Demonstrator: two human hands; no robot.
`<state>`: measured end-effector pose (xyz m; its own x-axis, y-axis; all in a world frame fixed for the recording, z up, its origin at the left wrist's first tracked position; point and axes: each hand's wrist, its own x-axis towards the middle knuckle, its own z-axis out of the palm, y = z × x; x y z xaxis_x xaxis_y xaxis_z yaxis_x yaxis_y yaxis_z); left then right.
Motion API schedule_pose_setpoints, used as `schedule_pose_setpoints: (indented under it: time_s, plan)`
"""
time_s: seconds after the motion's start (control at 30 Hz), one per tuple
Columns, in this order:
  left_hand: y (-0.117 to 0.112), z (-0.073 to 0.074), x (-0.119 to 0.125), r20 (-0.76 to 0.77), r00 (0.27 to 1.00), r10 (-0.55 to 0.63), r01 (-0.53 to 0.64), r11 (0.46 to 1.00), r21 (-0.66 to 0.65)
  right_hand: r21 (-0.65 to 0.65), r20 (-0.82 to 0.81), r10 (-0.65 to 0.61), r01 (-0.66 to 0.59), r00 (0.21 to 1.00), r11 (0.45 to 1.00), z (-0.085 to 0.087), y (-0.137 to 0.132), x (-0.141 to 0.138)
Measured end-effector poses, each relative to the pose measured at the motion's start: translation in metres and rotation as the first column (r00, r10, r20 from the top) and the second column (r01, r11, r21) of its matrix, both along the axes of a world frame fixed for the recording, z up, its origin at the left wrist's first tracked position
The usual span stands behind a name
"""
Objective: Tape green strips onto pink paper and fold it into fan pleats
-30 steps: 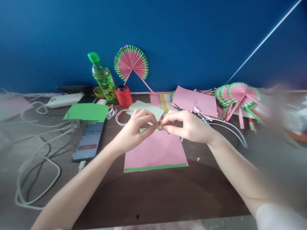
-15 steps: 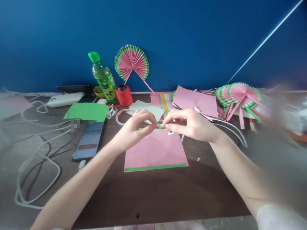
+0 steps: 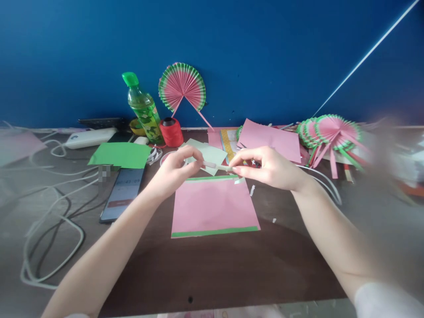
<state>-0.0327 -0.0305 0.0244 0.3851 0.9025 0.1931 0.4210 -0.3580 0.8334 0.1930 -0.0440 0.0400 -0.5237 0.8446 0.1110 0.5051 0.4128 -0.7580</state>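
My left hand (image 3: 180,170) and my right hand (image 3: 266,168) are raised above the far edge of a pink paper sheet (image 3: 215,207). Between them stretches a narrow pale strip (image 3: 223,168), whitish toward the left and pale green toward the right. Thumb and forefinger of each hand pinch one end of it. Whether it is one piece or two layers, I cannot tell. Green bands run along the sheet's near and far edges. Small white scraps (image 3: 252,190) lie at its right side. Behind the hands rests pale green paper (image 3: 209,154).
A phone (image 3: 122,194) lies left, partly under green paper (image 3: 119,154), near white cables (image 3: 81,234). Along the wall stand a green bottle (image 3: 144,112), a red thread spool (image 3: 171,132) and a pleated pink-green fan (image 3: 182,86). More fans (image 3: 338,132) and pink paper (image 3: 270,139) are at right.
My hands have drawn apart, the left one moving left. More of the pale strip shows between my fingers, and the sheet's far green band is uncovered.
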Motion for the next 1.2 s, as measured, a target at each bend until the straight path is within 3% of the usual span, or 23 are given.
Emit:
schedule_pose_setpoints:
  time_s: [0.13,0.2,0.27,0.37,0.53,0.6,0.67,0.8,0.87,0.97,1.2]
  plan:
    - [0.023,-0.011,-0.019,-0.118,0.966,0.229,-0.233,0.972,-0.021,-0.008,0.041,-0.042,0.042,0.998,0.999,-0.002,0.005,0.005]
    - [0.034,-0.019,-0.030,-0.234,0.903,0.361,-0.354,0.932,0.073,-0.015,0.045,-0.053,0.054,0.998,0.998,-0.003,0.007,0.006]
    - [0.041,-0.026,-0.040,-0.384,0.789,0.479,-0.434,0.878,0.201,-0.015,0.035,-0.050,0.051,0.998,0.999,-0.003,0.007,0.007]
    - [0.044,-0.032,-0.049,-0.499,0.632,0.593,-0.441,0.804,0.398,-0.017,0.031,-0.040,0.040,0.999,0.999,-0.003,0.007,0.007]
    - [0.041,-0.035,-0.050,-0.475,0.597,0.647,-0.361,0.745,0.561,-0.025,0.047,-0.028,0.029,0.998,0.999,-0.001,0.005,0.004]
    - [0.039,-0.033,-0.045,-0.456,0.628,0.631,-0.337,0.748,0.571,-0.035,0.053,-0.031,0.033,0.998,0.999,0.001,0.003,0.002]
    - [0.034,-0.026,-0.036,-0.415,0.710,0.569,-0.308,0.781,0.543,-0.033,0.056,-0.028,0.030,0.998,0.999,0.001,0.002,0.000]
    - [0.008,-0.006,-0.008,-0.309,0.936,0.167,-0.065,0.947,0.314,-0.010,0.027,0.007,-0.007,1.000,1.000,-0.001,0.001,-0.004]
    - [-0.007,0.003,0.006,-0.265,0.964,0.023,0.041,0.972,0.230,-0.021,0.001,0.038,-0.038,0.999,0.999,-0.002,0.000,-0.006]
    - [-0.021,0.006,0.016,-0.196,0.975,-0.104,0.130,0.984,0.124,-0.028,-0.016,0.081,-0.081,0.997,0.996,-0.001,-0.003,-0.010]
    - [-0.021,0.003,0.015,-0.158,0.982,-0.104,0.109,0.994,0.024,-0.006,-0.021,0.105,-0.105,0.994,0.994,0.001,-0.006,-0.014]
